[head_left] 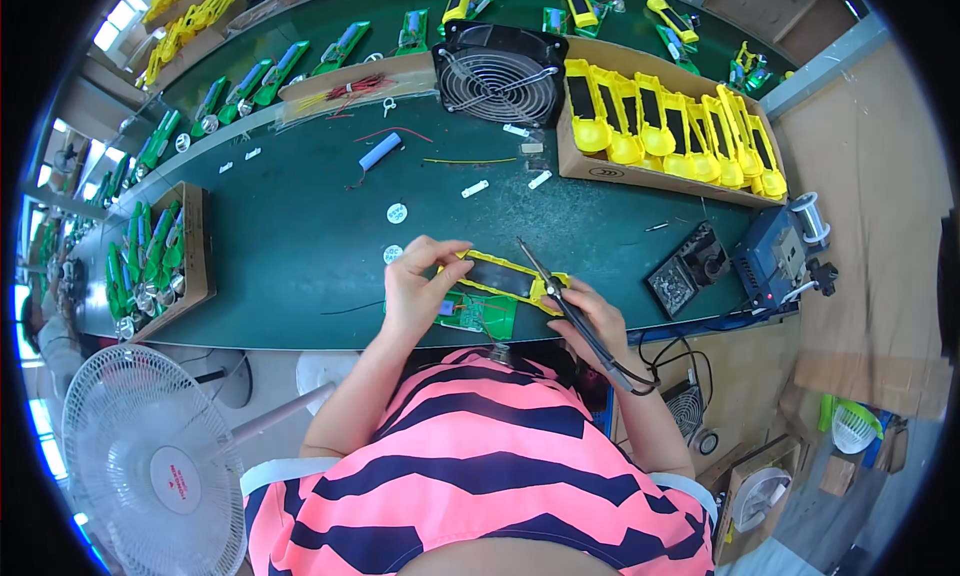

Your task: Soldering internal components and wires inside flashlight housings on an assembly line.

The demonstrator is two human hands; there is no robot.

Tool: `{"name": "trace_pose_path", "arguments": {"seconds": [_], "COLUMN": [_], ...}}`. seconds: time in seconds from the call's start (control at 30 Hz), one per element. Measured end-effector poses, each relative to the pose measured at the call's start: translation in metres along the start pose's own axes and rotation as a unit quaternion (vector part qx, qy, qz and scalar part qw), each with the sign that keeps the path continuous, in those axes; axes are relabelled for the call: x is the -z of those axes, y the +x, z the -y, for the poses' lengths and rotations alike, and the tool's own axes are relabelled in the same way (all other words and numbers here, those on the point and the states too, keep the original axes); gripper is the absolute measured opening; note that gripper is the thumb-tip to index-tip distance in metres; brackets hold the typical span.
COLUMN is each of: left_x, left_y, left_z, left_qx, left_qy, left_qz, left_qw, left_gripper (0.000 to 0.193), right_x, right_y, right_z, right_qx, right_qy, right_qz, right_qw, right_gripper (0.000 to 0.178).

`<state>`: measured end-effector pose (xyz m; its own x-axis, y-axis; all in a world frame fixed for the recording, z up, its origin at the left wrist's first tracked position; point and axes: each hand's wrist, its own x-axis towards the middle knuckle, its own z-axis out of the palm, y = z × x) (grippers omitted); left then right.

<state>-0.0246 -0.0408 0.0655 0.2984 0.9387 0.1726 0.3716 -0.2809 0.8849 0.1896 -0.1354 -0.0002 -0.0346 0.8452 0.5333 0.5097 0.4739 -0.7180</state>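
Note:
My left hand (418,284) pinches the left end of a yellow plastic housing (500,276) with a dark panel in it, held above the table's near edge. A soldering iron (578,326) lies in my right hand (600,318), its tip pointing up and away over the housing. The fingers of that hand are also at the housing's right end; whether they grip it is partly hidden. Under the housing is a green circuit board (498,318) with a blue cell and thin wires.
A carton (640,176) of yellow housings and a black fan (500,81) stand at the back. At right are a soldering stand (688,268) and a blue soldering station (768,261). A carton (200,246) of green boards is at left. A blue battery cell (380,152) lies mid-table.

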Motion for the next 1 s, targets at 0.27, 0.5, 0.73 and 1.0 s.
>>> {"name": "trace_pose_path", "arguments": {"seconds": [0.27, 0.5, 0.73, 1.0], "left_x": [0.022, 0.011, 0.005, 0.005], "left_y": [0.027, 0.033, 0.032, 0.033], "left_z": [0.013, 0.01, 0.011, 0.012], "left_qx": [-0.165, -0.138, -0.178, -0.175], "left_qy": [0.367, 0.438, 0.517, 0.512], "left_qz": [0.177, 0.25, 0.236, 0.241], "left_qw": [0.898, 0.852, 0.803, 0.806], "left_gripper": [0.004, 0.005, 0.003, 0.004], "right_x": [-0.024, -0.038, -0.04, -0.04], "right_y": [0.013, 0.029, 0.029, 0.029], "right_z": [0.026, 0.011, 0.009, 0.013], "right_qx": [-0.316, -0.377, -0.388, -0.39], "right_qy": [0.336, 0.386, 0.384, 0.357], "right_qz": [-0.145, -0.15, -0.128, -0.124], "right_qw": [0.875, 0.828, 0.828, 0.839], "right_gripper": [0.018, 0.011, 0.012, 0.014]}}
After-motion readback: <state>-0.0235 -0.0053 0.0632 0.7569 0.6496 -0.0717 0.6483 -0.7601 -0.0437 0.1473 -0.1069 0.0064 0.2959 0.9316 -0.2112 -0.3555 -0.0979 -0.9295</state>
